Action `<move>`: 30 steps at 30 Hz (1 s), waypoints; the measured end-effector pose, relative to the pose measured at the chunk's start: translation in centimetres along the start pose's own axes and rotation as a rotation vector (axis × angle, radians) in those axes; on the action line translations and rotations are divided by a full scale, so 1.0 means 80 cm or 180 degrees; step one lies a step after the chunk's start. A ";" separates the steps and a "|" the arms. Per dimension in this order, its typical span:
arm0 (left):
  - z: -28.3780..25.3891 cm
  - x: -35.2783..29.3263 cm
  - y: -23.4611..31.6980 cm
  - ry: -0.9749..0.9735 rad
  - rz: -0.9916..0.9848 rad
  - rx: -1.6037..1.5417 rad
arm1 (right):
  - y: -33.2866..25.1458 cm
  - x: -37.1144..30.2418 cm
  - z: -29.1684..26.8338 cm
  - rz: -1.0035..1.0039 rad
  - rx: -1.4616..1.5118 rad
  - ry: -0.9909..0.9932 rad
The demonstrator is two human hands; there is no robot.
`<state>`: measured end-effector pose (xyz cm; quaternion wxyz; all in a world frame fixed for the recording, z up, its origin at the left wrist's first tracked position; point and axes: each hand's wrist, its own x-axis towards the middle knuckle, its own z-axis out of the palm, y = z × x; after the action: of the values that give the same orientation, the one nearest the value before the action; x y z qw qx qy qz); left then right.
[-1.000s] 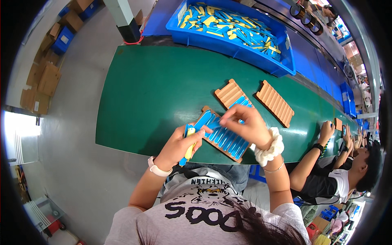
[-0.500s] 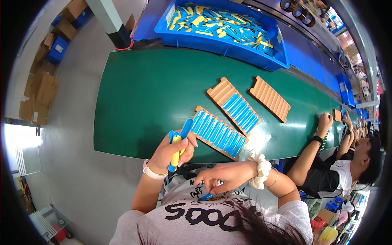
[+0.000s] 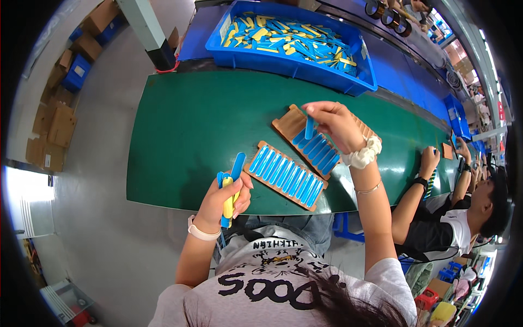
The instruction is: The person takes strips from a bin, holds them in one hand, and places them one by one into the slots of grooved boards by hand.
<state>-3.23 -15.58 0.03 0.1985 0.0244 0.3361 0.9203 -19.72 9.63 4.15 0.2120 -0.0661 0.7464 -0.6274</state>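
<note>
My left hand [image 3: 213,206], near the table's front edge, is closed round a bunch of long, round-ended strips, blue ones and a yellow strip [image 3: 228,200]. My right hand [image 3: 339,126] pinches a single blue strip [image 3: 309,128] upright over the middle tan slotted tray [image 3: 290,123]. That tray has bare slots at its far left end and blue strips [image 3: 318,151] in the others. Closest to me, another tan tray [image 3: 263,145] holds a row of glossy blue strips [image 3: 286,175]. Behind my right hand, a third slotted tray [image 3: 366,128] is partly hidden.
At the back of the green table [image 3: 185,136] stands a large blue bin [image 3: 294,69] heaped with blue and yellow strips. A co-worker [image 3: 436,223] sits to the right, hands at the same table. Cartons [image 3: 60,131] are stacked at far left, past a post [image 3: 144,27].
My right hand has risen from in front of my shirt to above the middle tray with a blue strip. My left hand has shifted slightly left, still gripping its bunch.
</note>
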 end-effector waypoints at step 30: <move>0.025 0.026 -0.014 0.0800 -0.0549 0.1354 | 0.015 0.008 0.020 -0.0662 -0.1085 -0.0345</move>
<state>-4.42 -12.77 0.72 0.2234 -0.0776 0.5449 0.8045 -19.47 8.20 2.63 0.1717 -0.2114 0.8184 -0.5061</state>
